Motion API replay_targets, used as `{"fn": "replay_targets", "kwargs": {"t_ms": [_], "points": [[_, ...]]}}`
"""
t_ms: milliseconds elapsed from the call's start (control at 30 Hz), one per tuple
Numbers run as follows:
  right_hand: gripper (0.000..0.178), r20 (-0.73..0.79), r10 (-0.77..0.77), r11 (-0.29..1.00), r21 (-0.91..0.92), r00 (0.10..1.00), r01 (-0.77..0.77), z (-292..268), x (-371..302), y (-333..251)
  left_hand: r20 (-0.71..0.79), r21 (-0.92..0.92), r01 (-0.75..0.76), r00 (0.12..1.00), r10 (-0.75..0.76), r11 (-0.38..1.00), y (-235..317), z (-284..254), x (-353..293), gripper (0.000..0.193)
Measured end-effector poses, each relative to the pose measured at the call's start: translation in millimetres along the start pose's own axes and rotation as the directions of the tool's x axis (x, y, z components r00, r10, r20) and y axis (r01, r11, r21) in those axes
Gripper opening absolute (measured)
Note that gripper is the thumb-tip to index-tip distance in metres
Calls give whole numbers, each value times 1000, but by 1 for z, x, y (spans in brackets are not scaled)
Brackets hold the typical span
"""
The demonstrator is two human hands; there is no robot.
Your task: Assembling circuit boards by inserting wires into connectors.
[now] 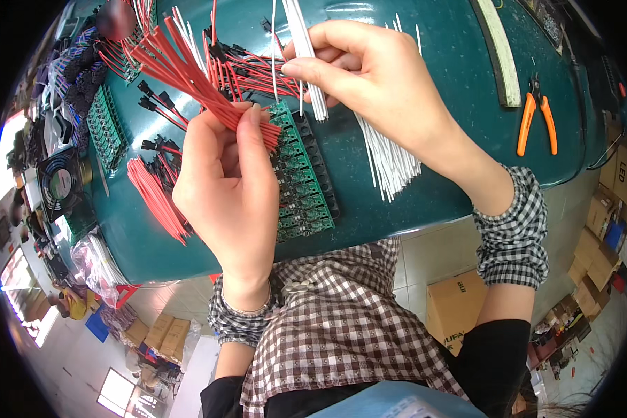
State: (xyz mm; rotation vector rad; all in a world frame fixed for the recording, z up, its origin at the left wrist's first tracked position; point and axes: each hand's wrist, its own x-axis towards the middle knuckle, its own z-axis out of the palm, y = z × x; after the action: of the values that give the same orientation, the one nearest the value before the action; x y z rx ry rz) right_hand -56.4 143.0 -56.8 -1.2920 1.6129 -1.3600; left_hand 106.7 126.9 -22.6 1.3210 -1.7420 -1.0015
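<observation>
A bundle of red wires [200, 83] is pinched between the thumb and fingers of my left hand [231, 167]. My right hand [376, 83] grips a bundle of white wires [301, 42] that hangs down past its fingertips. Below and between the hands lies a row of green circuit boards [302, 181], partly hidden by my left hand. More white wires [390, 157] rest on the table under my right wrist. To the left of my left hand lies another bunch of red wires [157, 202].
Orange-handled cutters [536, 122] lie at the right, near a long pale strip [500, 52]. Red wires with black connectors [247, 70] spread behind the hands. A second green board panel [105, 129] and a black fan [59, 177] are on the left. A cardboard box [456, 306] stands below the table.
</observation>
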Motion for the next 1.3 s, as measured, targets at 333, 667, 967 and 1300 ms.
{"fn": "replay_targets", "kwargs": {"t_ms": [333, 667, 967, 1300], "points": [[23, 8, -2, 1000, -4, 1000, 2, -1, 12, 0, 13, 43, 2, 1000, -3, 999, 1, 3, 13, 5], [12, 90, 224, 939, 247, 971, -239, -7, -12, -18, 105, 202, -95, 992, 74, 975, -1, -9, -4, 12], [14, -72, -76, 996, -48, 995, 73, -9, -18, -26, 61, 166, -147, 988, 139, 975, 5, -18, -2, 11], [18, -83, -136, 991, -9, 987, 135, 6, -17, -14, 47, -14, -8, 999, 8, 1000, -2, -17, -5, 7]]}}
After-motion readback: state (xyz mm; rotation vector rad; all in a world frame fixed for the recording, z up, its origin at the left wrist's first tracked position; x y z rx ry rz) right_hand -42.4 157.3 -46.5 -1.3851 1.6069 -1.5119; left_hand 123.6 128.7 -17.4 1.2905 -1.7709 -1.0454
